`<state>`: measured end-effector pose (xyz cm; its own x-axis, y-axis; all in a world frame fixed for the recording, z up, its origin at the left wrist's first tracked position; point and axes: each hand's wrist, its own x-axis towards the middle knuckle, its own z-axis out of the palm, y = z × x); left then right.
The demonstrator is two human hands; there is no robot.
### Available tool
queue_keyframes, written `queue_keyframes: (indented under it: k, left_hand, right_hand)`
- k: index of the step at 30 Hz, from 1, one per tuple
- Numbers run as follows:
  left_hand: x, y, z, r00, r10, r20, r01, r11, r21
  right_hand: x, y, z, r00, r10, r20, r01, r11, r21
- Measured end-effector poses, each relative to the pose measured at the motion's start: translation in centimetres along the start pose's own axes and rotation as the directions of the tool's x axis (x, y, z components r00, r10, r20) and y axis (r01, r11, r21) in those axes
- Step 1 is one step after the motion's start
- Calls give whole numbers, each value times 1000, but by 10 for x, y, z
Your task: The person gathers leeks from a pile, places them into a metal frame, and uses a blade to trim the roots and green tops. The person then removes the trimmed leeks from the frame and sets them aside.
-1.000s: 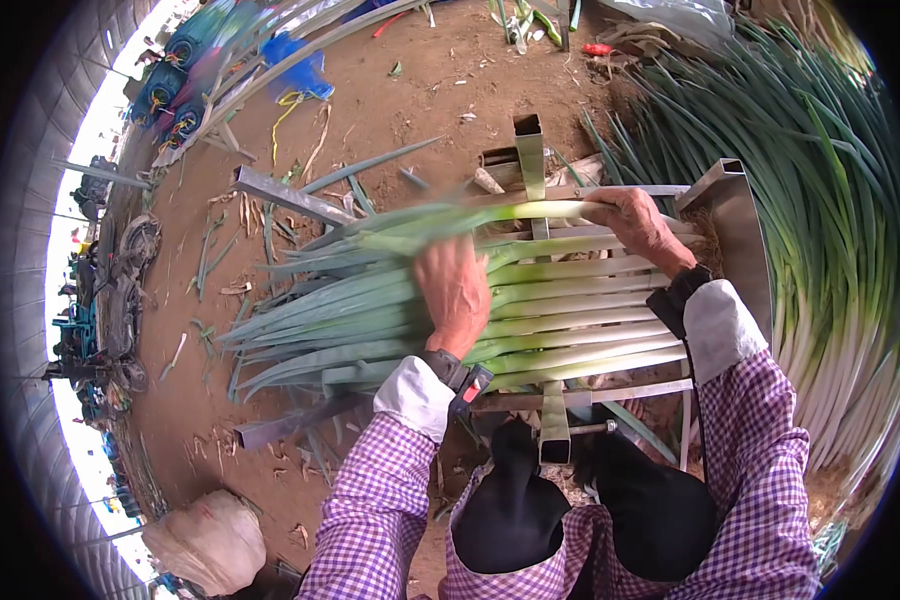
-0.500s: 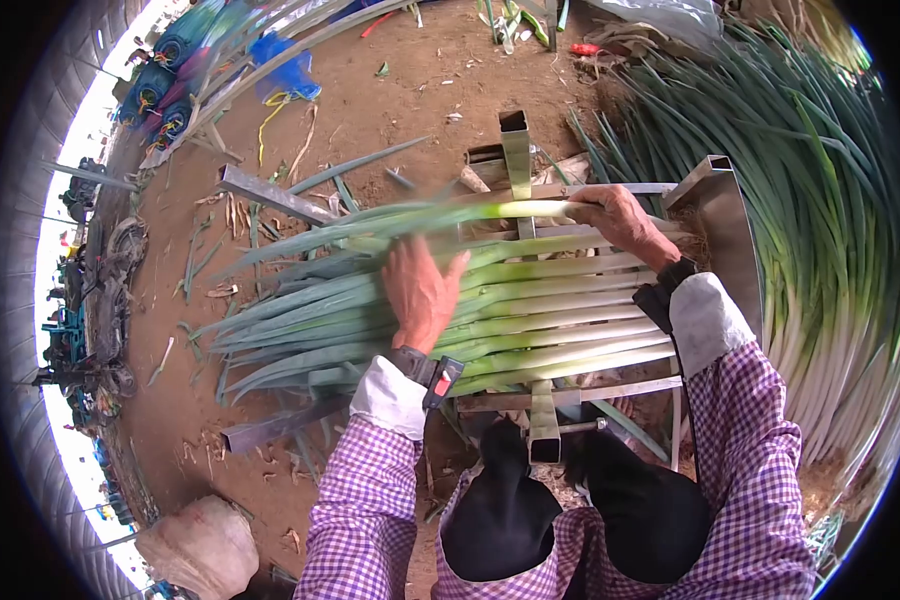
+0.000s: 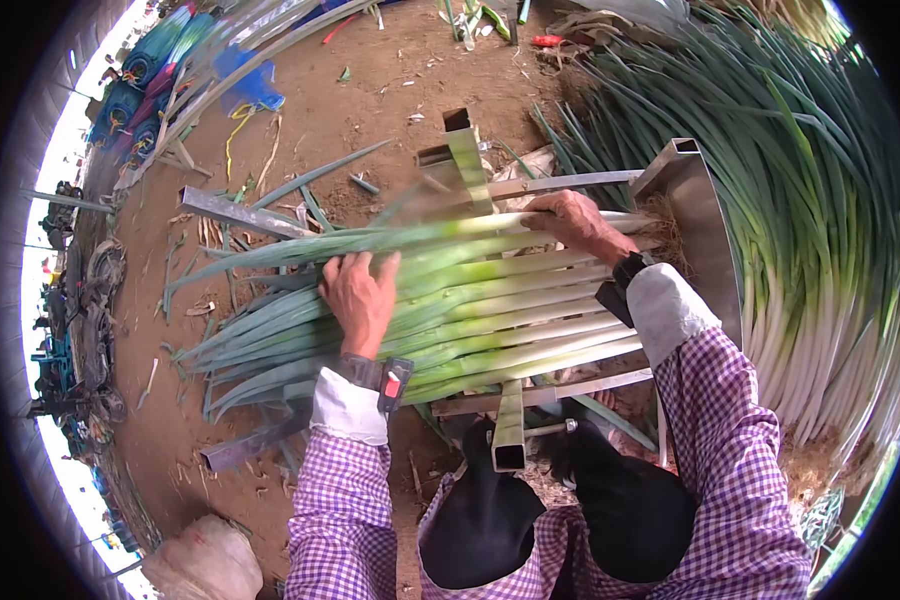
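Observation:
Long green onions (image 3: 540,305) lie side by side across a metal rack, white stems to the right and leaves to the left. My right hand (image 3: 580,225) is closed around the white stem of the farthest green onion (image 3: 470,228), whose roots are near the metal end plate (image 3: 715,250). My left hand (image 3: 358,303) rests on the green leaves with its fingers apart, its fingertips by the leaves of that farthest onion. Under the row, part of the rack is hidden.
A big pile of green onions (image 3: 770,240) spreads along the right. A square metal post (image 3: 465,150) rises behind the row, and another (image 3: 510,430) juts out near my knees. Blue netting (image 3: 250,80) and a pale sack (image 3: 205,560) lie on the dirt floor at left.
The view has shifted, moving the scene leftward. The farthest onion has come down closer to the row, still in my right hand. My left hand stays on the leaves.

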<state>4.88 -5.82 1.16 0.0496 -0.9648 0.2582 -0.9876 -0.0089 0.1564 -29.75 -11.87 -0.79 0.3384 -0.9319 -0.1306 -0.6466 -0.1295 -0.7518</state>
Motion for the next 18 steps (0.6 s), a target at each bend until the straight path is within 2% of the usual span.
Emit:
queue_keyframes:
  k: [3, 4, 7, 8, 9, 11, 14, 15, 17, 18]
  left_hand:
    - [3, -8, -4, 990, -90, 112, 91, 996, -8]
    - [4, -9, -9, 991, -100, 93, 101, 995, -7]
    - [18, -39, -8, 949, -165, 271, 227, 949, -218]
    - [19, -49, -7, 976, -129, 177, 176, 943, -283]
    - [19, -53, -12, 982, -140, 127, 159, 976, -152]
    - [14, -75, -3, 999, -42, -14, 42, 997, 62]
    - [15, -30, -31, 990, -120, -74, 122, 992, 31]
    - [14, -11, -36, 997, 24, -71, -25, 1000, -11]
    - [19, 30, -36, 949, 303, -88, -312, 944, -104]
    - [19, 42, -23, 949, 308, -62, -314, 942, -119]
  right_hand:
    - [-1, 15, 9, 999, -40, -30, 38, 998, -57]
    - [-1, 12, 8, 999, -32, -26, 31, 997, -65]
    - [-2, 9, 8, 999, -34, -33, 31, 997, -76]
    - [-4, 10, 10, 997, -49, -62, 44, 996, -81]
    - [-5, 12, 14, 994, -64, -90, 57, 995, -85]
    - [-7, 13, 17, 987, -90, -134, 76, 992, -106]
    - [-7, 16, 22, 973, -152, -177, 122, 978, -169]
    - [-7, 16, 22, 970, -163, -182, 132, 976, -173]
    - [-9, 16, 21, 964, -184, -191, 148, 971, -190]
    - [-9, 16, 21, 960, -192, -204, 155, 970, -187]
